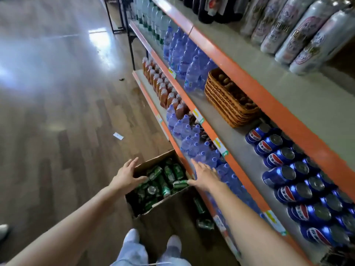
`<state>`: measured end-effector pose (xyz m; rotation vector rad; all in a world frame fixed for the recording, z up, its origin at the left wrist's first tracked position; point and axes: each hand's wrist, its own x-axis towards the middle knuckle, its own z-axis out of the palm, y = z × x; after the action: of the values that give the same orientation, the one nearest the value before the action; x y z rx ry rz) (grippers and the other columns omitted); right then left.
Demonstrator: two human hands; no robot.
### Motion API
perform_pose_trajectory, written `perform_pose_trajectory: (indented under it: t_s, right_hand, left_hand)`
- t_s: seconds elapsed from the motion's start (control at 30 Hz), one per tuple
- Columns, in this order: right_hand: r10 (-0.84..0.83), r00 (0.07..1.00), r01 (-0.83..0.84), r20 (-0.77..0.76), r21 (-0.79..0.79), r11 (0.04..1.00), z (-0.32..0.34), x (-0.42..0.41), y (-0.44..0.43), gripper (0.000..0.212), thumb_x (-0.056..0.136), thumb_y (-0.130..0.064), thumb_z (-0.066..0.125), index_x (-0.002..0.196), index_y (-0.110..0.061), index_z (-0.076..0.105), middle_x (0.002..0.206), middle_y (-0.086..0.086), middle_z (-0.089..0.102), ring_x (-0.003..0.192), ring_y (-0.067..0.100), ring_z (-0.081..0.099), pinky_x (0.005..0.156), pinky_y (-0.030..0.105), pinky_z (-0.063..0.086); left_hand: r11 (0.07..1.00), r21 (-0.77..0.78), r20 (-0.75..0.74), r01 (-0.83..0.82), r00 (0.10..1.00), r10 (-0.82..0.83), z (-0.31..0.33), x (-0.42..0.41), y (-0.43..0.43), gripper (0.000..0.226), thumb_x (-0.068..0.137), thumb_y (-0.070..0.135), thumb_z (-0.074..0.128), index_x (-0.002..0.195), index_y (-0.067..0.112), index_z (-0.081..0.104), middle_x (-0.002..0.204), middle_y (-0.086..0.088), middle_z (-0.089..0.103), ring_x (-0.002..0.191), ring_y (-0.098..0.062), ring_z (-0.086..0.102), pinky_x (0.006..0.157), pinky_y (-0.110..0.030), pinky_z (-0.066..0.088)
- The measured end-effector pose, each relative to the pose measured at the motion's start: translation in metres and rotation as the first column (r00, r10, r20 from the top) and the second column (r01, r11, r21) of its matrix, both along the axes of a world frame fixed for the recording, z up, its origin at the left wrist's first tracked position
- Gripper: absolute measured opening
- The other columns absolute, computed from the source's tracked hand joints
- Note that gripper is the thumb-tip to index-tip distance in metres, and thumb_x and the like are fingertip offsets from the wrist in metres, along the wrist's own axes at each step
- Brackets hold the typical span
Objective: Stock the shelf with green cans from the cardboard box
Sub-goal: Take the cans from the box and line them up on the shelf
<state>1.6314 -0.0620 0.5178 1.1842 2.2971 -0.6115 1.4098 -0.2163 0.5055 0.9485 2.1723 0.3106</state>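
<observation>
Pale-trousered knees (134,246) stand just behind the cardboard box (169,212), set on the floor against the shelf (238,144) for short reaches. Green cans (163,179) lie jumbled inside. Left hand (126,174) and right hand (204,176) hover over its rims, fingers spread and holding nothing, likely poised to pick.

Cans (169,174): green. Cardboard box (169,214): brown. Shelf edge (241,174): orange. Shelf cans (276,158): blue, red-white emblem. Basket (228,98): tan weave. Bottles (184,60): seemingly blue-tinted.
</observation>
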Motion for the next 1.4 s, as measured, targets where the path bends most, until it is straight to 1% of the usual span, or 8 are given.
perform_pose_trajectory:
  t_s: [0.13, 0.47, 0.77, 0.9, 1.07, 1.13, 1.23, 1.4]
  right_hand:
    - [0.000, 1.000, -0.001, -0.022, -0.051, 0.999, -0.033, 0.004, 0.001, 0.086, 0.088, -0.046, 0.055, 0.151, -0.023, 0.001, 0.157, 0.005, 0.014, 0.144, 0.024, 0.016, 0.116, 0.045, 0.016]
    - [-0.106, 0.994, 0.107, 0.017, -0.121, 0.987, -0.160, -0.004, 0.005, 0.088, 0.089, -0.045, 0.056, 0.151, -0.023, -0.001, 0.158, 0.006, 0.013, 0.143, 0.027, 0.018, 0.114, 0.046, 0.020]
    - [-0.232, 0.972, 0.236, 0.043, -0.221, 0.946, -0.330, -0.045, 0.001, 0.087, 0.090, -0.043, 0.056, 0.151, -0.020, -0.001, 0.156, 0.008, 0.018, 0.140, 0.029, 0.025, 0.111, 0.043, 0.028]
    - [-0.282, 0.958, 0.283, 0.043, -0.277, 0.918, -0.405, -0.059, -0.009, 0.087, 0.090, -0.041, 0.057, 0.151, -0.020, -0.001, 0.156, 0.007, 0.019, 0.140, 0.028, 0.025, 0.110, 0.042, 0.028]
    - [-0.261, 0.965, 0.259, 0.026, -0.236, 0.937, -0.475, -0.072, -0.008, 0.081, 0.092, -0.041, 0.054, 0.151, -0.020, 0.003, 0.154, 0.007, 0.024, 0.137, 0.028, 0.030, 0.109, 0.040, 0.027]
    - [-0.265, 0.964, 0.261, 0.010, -0.201, 0.944, -0.497, -0.076, 0.000, 0.075, 0.093, -0.041, 0.051, 0.151, -0.019, 0.008, 0.152, 0.008, 0.027, 0.135, 0.028, 0.032, 0.107, 0.041, 0.029]
    - [-0.276, 0.961, 0.270, 0.007, -0.231, 0.935, -0.526, -0.086, 0.012, 0.072, 0.093, -0.040, 0.052, 0.150, -0.019, 0.013, 0.151, 0.009, 0.029, 0.133, 0.028, 0.034, 0.104, 0.040, 0.034]
    - [-0.294, 0.949, 0.313, 0.109, -0.284, 0.906, -0.564, -0.110, 0.020, 0.078, 0.087, -0.053, 0.056, 0.145, -0.015, 0.021, 0.146, 0.012, 0.034, 0.127, 0.032, 0.042, 0.094, 0.040, 0.042]
  left_hand:
    - [0.998, -0.049, 0.015, -0.044, 0.999, 0.045, -0.031, 0.007, -0.008, 0.084, 0.083, 0.034, 0.067, 0.149, 0.023, 0.017, 0.155, -0.010, 0.017, 0.142, -0.026, 0.020, 0.113, -0.043, 0.025]
    - [0.994, -0.103, 0.070, 0.024, 0.997, -0.017, -0.146, 0.002, 0.011, 0.085, 0.081, 0.031, 0.069, 0.149, 0.022, 0.018, 0.155, -0.011, 0.019, 0.141, -0.027, 0.023, 0.113, -0.042, 0.025]
    - [0.993, -0.120, 0.121, 0.006, 0.993, 0.008, -0.303, -0.021, 0.017, 0.085, 0.081, 0.033, 0.069, 0.148, 0.021, 0.018, 0.154, -0.007, 0.022, 0.141, -0.022, 0.023, 0.114, -0.040, 0.026]
    - [0.989, -0.150, 0.126, 0.009, 0.992, 0.010, -0.381, -0.022, 0.014, 0.086, 0.081, 0.033, 0.069, 0.148, 0.020, 0.017, 0.153, -0.009, 0.022, 0.140, -0.024, 0.025, 0.113, -0.041, 0.026]
    - [0.989, -0.150, 0.142, -0.017, 0.989, 0.038, -0.460, -0.029, 0.020, 0.086, 0.081, 0.033, 0.070, 0.148, 0.020, 0.018, 0.154, -0.008, 0.021, 0.140, -0.024, 0.023, 0.113, -0.036, 0.025]
    - [0.989, -0.149, 0.125, -0.010, 0.992, 0.029, -0.486, -0.037, 0.023, 0.086, 0.081, 0.033, 0.069, 0.148, 0.020, 0.018, 0.154, -0.008, 0.020, 0.141, -0.024, 0.022, 0.113, -0.036, 0.025]
    - [0.988, -0.157, 0.085, -0.002, 0.996, 0.015, -0.518, -0.053, 0.027, 0.086, 0.081, 0.033, 0.069, 0.148, 0.020, 0.017, 0.154, -0.010, 0.020, 0.141, -0.027, 0.021, 0.113, -0.039, 0.025]
    - [0.980, -0.199, -0.019, 0.012, 1.000, -0.016, -0.556, -0.082, 0.035, 0.089, 0.078, 0.038, 0.071, 0.148, 0.018, 0.018, 0.148, -0.014, 0.030, 0.134, -0.032, 0.030, 0.108, -0.042, 0.030]
